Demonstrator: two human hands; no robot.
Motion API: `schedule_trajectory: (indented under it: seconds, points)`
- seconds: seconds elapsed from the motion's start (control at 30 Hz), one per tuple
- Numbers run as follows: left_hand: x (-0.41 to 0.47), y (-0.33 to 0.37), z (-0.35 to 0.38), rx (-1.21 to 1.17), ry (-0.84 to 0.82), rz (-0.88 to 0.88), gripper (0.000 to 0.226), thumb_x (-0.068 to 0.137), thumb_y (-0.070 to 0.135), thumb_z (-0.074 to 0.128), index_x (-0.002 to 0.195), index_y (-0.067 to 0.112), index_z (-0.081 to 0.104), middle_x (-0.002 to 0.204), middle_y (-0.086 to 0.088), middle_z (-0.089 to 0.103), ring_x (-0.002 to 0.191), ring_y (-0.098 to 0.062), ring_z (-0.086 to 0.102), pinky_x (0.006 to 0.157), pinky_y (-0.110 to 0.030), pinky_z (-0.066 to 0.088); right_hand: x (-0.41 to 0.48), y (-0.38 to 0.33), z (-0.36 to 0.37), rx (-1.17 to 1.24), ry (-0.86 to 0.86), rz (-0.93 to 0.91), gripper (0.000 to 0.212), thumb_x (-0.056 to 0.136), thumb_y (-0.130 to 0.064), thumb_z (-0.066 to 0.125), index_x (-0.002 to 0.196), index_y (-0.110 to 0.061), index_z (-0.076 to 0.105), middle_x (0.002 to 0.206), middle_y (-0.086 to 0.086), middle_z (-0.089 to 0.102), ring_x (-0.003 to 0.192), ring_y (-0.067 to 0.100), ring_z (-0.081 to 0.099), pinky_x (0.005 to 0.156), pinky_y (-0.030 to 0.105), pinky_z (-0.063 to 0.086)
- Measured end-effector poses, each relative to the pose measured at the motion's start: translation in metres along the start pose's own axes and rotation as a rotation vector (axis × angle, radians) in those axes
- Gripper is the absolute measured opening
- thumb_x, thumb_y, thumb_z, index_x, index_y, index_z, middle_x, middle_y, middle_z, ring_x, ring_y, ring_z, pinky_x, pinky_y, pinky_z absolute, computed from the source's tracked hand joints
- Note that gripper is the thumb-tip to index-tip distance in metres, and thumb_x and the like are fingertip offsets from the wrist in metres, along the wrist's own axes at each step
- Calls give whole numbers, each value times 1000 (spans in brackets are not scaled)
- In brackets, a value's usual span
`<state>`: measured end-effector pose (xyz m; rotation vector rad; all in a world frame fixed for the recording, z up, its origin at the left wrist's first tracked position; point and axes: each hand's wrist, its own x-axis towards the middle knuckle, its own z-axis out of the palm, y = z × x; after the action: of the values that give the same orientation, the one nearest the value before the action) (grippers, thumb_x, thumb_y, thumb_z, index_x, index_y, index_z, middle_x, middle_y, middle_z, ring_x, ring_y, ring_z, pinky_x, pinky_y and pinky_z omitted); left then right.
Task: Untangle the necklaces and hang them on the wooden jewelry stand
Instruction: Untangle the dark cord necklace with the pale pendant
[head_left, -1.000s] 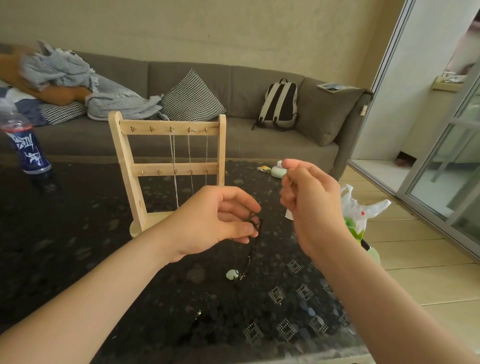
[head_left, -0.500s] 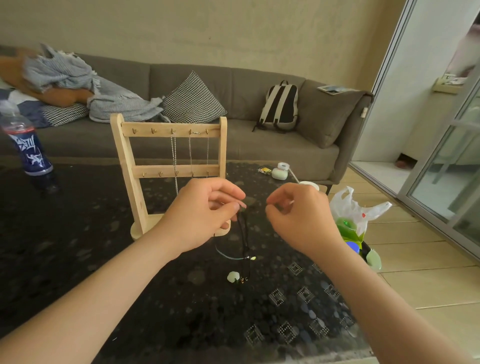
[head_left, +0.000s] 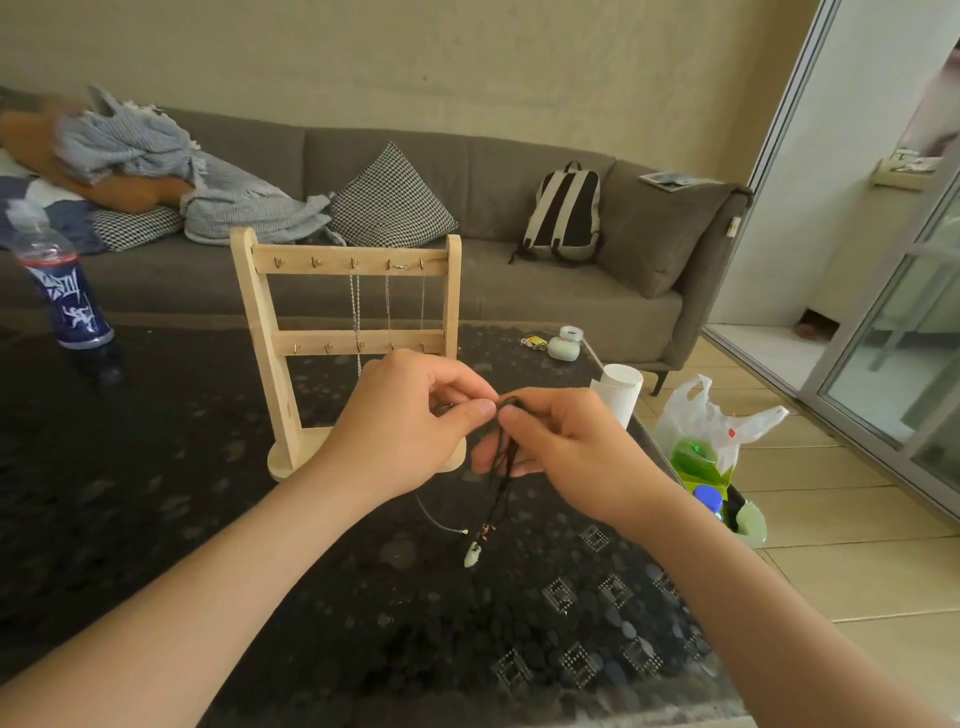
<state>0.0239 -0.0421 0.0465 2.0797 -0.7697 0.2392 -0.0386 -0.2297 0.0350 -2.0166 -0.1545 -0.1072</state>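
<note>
The grey sofa (head_left: 467, 171) and the dark patterned bench (head_left: 130, 493) look as they did a second ago, and the wooden jewelry stand (head_left: 260, 332) stands on the bench in the same place. Three silver chains (head_left: 387, 306) already hang from hooks on the right of its top bar. The two hooks on the left are bare.

What has changed is the right hand (head_left: 566, 457). A second ago it was lifted high and well apart from the left hand (head_left: 400, 441), which held the bundle alone. Half a second ago it was coming down. Now the two hands meet in front of the stand's base. The left thumb and forefinger pinch the top of the black cord necklace (head_left: 501, 478). The right thumb and forefinger pinch the same dark clump just beside them, with the lower right fingers curled behind the hanging strands.

The strands fall together from the pinch. The pale green pendant (head_left: 472, 555) has swung slightly left and hangs low over the bench; I cannot tell whether it touches. A thin greenish cord (head_left: 436, 522) curves out to the left below the left hand.

I judge this to be the start of picking the clump apart, with the cords not yet separated. No cord necklace is on the stand so far.
</note>
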Motion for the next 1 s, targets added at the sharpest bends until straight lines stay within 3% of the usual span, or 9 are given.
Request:
schedule_trajectory:
  seconds: [0.17, 0.3, 0.4, 0.5, 0.6, 0.67, 0.77, 0.9, 1.0]
  points:
    - [0, -4, 3, 99, 60, -39, 6, 97, 25, 76, 97, 30, 79, 84, 20, 74, 83, 1, 69, 77, -18, 52, -1, -4, 1, 197, 4, 70, 25, 115, -11, 41, 129, -12, 62, 85, 16, 80, 91, 33, 81, 84, 41, 64]
    - [2, -6, -1, 35, 119, -180, 6, 106, 23, 61, 103, 25, 67, 89, 10, 69, 84, -9, 67, 74, -23, 52, 2, -2, -1, 203, 125, 117, 27, 115, -15, 41, 125, -11, 66, 92, 10, 82, 92, 24, 81, 88, 41, 64]
    - [5, -7, -7, -262, 220, -351, 15, 113, 27, 44, 116, 21, 58, 93, -2, 62, 81, -17, 61, 70, -33, 51, 5, 8, -6, 144, 175, 158, 26, 115, -17, 42, 123, -17, 67, 95, 1, 83, 98, 15, 79, 97, 41, 62]
    - [4, -3, -14, -562, 357, -443, 17, 116, 25, 40, 119, 19, 56, 91, -8, 66, 74, -19, 65, 67, -36, 58, 5, 18, -10, 3, 182, 182, 25, 114, -17, 44, 119, -22, 68, 95, -2, 83, 97, 11, 78, 99, 43, 61]
    - [2, 3, -15, -810, 412, -486, 17, 116, 23, 41, 123, 19, 56, 80, -5, 73, 71, -19, 74, 73, -43, 66, 3, 26, -12, -252, 193, 250, 26, 113, -18, 46, 126, -20, 69, 93, -3, 82, 85, 5, 74, 80, 27, 61]
    - [1, 5, -14, -875, 403, -460, 17, 116, 21, 39, 121, 19, 55, 72, -1, 74, 70, -20, 75, 77, -45, 66, 0, 28, -12, -333, 149, 321, 26, 113, -17, 47, 128, -16, 67, 89, 0, 81, 78, 10, 74, 71, 27, 60]
    - [-2, 12, -13, -818, 352, -313, 17, 117, 21, 34, 115, 18, 51, 81, -3, 77, 82, -24, 79, 86, -47, 64, -5, 24, -12, -239, -29, 421, 21, 113, -18, 49, 125, -15, 66, 86, 5, 82, 89, 26, 79, 83, 39, 66]
    - [-6, 23, -11, -722, 298, -197, 16, 118, 23, 32, 115, 19, 47, 97, -7, 80, 94, -24, 80, 94, -45, 60, -14, 10, -12, -52, -286, 474, 23, 113, -18, 47, 129, -21, 64, 99, 11, 82, 96, 26, 80, 93, 40, 64]
    - [-8, 29, -11, -734, 273, -200, 17, 118, 23, 31, 113, 20, 47, 97, -7, 80, 92, -25, 80, 95, -48, 60, -17, 11, -7, -41, -284, 424, 24, 112, -30, 53, 120, -24, 74, 106, 5, 82, 103, 22, 79, 104, 45, 59]
